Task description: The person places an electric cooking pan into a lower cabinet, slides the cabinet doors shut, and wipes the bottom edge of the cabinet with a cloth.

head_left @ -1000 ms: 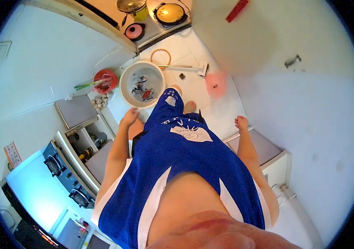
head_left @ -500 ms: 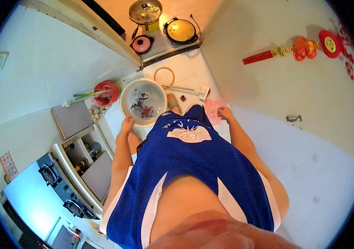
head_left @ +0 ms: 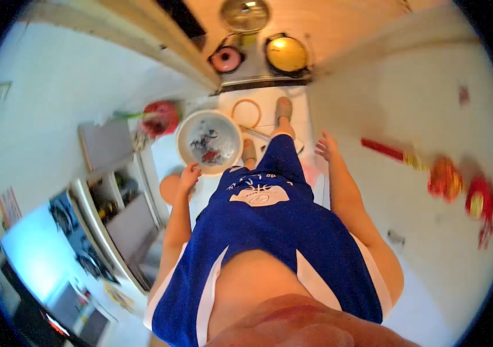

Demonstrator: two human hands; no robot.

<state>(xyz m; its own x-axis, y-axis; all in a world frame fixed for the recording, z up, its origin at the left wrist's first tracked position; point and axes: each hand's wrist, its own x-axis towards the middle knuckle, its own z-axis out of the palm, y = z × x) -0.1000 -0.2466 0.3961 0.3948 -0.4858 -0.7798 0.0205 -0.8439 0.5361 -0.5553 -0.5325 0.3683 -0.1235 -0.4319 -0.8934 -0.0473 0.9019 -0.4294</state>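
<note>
My left hand hangs just below the rim of a pale round basin, its fingers apart and nothing in them. Inside the basin lie dark and red items that I cannot make out. On the right, my right hand is raised beside the wall, empty, with its fingers spread. A long-handled white tool lies on the floor, partly hidden behind my leg. An orange-brown ring sits beyond the basin.
Ahead are a pink pot, a yellow round pan and a glass lid. A red basket stands left of the basin. Cabinets and a stove line the left; red ornaments hang on the right wall.
One foot has stepped forward past the ring, and the pots and basin appear nearer. My right hand has moved up and forward along the wall, while my left hand stays near the basin.
</note>
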